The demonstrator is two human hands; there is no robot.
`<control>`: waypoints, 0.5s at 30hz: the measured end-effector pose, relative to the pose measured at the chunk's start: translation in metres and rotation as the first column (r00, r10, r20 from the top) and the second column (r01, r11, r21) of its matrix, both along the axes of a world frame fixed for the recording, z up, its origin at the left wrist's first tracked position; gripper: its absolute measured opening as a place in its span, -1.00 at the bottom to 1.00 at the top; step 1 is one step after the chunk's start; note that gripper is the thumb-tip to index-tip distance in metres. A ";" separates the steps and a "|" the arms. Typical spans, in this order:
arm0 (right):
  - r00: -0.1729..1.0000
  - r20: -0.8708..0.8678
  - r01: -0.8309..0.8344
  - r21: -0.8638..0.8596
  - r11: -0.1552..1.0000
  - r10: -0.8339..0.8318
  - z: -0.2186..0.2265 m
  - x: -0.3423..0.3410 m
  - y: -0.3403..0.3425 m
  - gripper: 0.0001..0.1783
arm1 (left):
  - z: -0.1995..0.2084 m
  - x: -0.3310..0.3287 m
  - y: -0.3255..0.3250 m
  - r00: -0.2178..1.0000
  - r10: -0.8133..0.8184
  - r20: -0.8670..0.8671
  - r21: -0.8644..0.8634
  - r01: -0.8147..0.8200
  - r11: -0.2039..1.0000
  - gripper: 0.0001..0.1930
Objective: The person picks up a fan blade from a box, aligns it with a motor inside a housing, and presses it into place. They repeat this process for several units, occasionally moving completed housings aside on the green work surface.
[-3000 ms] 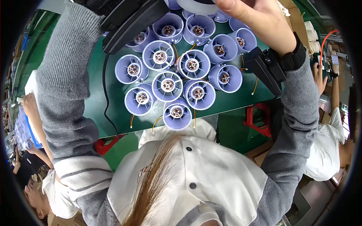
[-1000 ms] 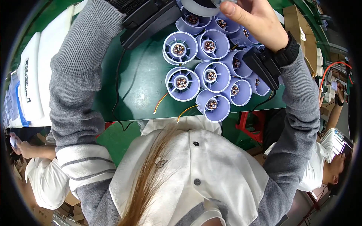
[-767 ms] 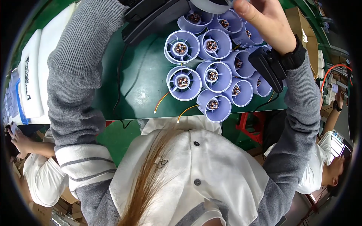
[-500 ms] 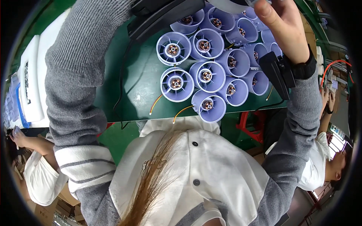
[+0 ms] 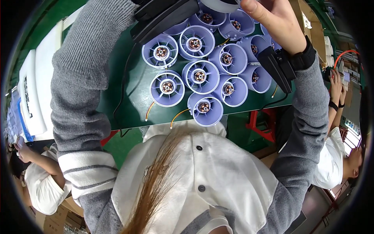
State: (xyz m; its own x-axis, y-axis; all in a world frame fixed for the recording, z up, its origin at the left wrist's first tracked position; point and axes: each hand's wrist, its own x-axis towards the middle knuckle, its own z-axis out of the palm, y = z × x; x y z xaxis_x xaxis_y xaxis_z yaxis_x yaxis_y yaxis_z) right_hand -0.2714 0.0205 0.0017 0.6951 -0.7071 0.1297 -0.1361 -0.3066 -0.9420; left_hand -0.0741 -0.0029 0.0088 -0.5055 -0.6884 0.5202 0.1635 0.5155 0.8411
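My right hand (image 5: 276, 25) reaches in at the top right with its thumb stretched out; the upper edge cuts off its other fingers. Close to the thumb tip is a grey curved rim (image 5: 222, 5), mostly out of view, and whether I grip it does not show. My left hand lies beyond the top edge; only its grey sleeve (image 5: 93, 35) and a black wrist device (image 5: 167, 21) show. Below my hands stand several purple round fan housings (image 5: 200, 77) with spokes and copper-wound motors inside. Thin yellow-red leads (image 5: 178, 116) with white plugs trail from some.
The housings stand close together on a dark green table (image 5: 132, 113). Black cables (image 5: 122, 85) hang from both wrist devices across the table edge. White foam blocks (image 5: 33, 89) lie at left. Co-workers sit at left (image 5: 44, 175) and right (image 5: 331, 156). A red stool (image 5: 261, 124) stands under the table.
The housings have shifted left in view. My right hand and the grey rim have also moved left in the picture, with the thumb still near the rim.
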 end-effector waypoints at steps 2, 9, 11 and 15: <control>0.999 -0.032 0.015 0.042 0.999 -0.014 0.004 0.003 0.001 -0.26 | -0.002 0.000 0.000 0.999 -0.029 -0.033 0.008 0.029 1.000 -0.51; 0.999 -0.026 0.028 0.170 0.985 -0.024 0.007 0.007 0.005 -0.22 | -0.002 0.005 0.003 0.999 -0.037 -0.025 -0.002 0.037 0.999 -0.50; 0.999 0.047 -0.005 0.174 0.985 -0.004 0.000 0.005 0.004 -0.19 | -0.002 0.005 0.003 0.999 -0.041 -0.023 -0.002 0.040 0.999 -0.50; 0.995 0.099 -0.022 0.095 0.995 0.013 -0.009 0.002 0.004 -0.16 | -0.006 0.000 0.001 0.997 -0.072 -0.035 0.012 0.073 0.997 -0.50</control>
State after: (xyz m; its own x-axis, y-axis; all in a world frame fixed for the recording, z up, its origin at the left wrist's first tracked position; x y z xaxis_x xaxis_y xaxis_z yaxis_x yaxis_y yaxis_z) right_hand -0.2691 0.0247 -0.0069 0.6947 -0.7074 0.1301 -0.0374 -0.2161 -0.9757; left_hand -0.0739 -0.0017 0.0028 -0.5360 -0.6573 0.5298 0.2296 0.4904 0.8407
